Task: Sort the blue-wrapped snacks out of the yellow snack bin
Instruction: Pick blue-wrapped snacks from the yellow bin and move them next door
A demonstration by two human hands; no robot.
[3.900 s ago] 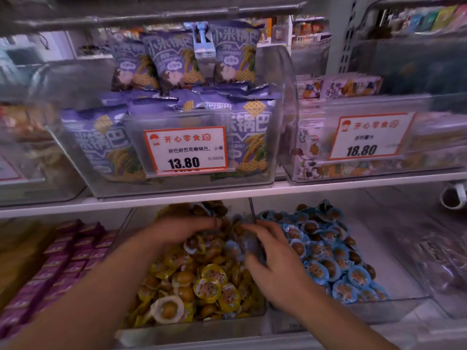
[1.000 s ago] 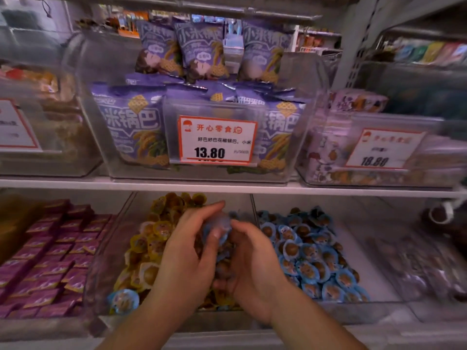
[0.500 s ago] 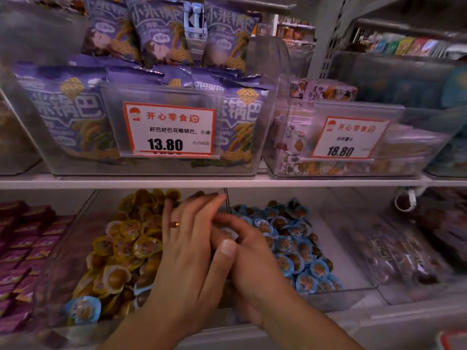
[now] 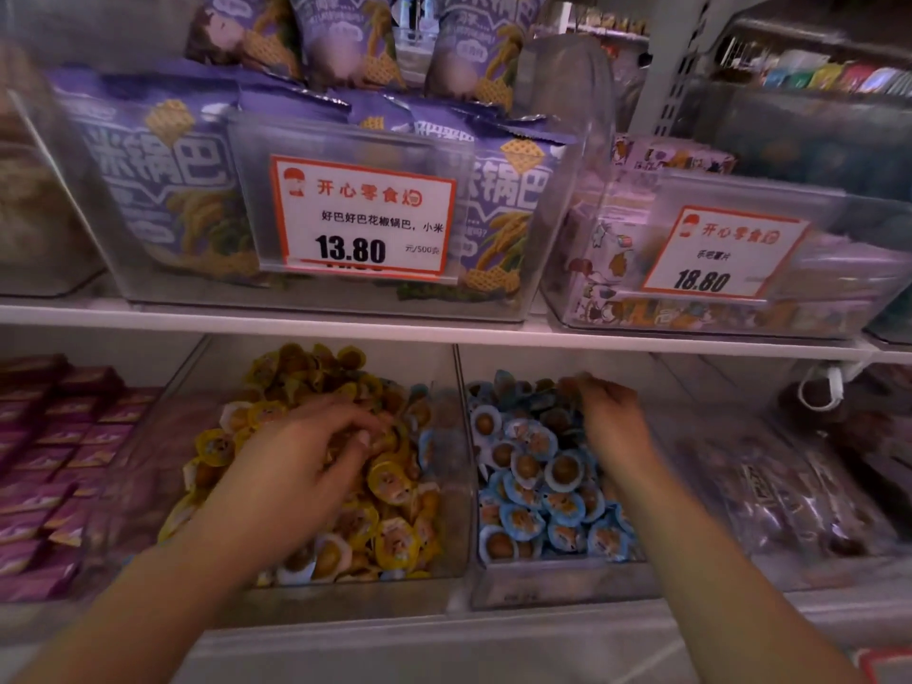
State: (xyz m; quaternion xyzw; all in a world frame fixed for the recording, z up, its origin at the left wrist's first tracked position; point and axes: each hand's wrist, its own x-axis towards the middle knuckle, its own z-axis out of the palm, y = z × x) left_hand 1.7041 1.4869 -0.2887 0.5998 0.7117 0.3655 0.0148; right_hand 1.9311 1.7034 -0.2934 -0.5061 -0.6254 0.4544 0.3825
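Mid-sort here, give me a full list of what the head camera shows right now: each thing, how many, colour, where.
yellow snack bin: one, clear, lower shelf centre
yellow-wrapped snacks: many, yellow, in that bin
blue-wrapped strays: at least one, blue, at that bin's right wall
blue snack bin: one, clear, to its right
blue-wrapped snacks: many, blue, inside it
maroon packets: many, lower shelf left
dark packets: several, lower shelf right, blurred
purple bags: several, upper shelf bin
13.80 price tag: one, white and orange, on that bin
18.80 price tag: one, upper right bin
left hand: fingers curled among the yellow snacks
right hand: over the blue bin's back, grip unclear
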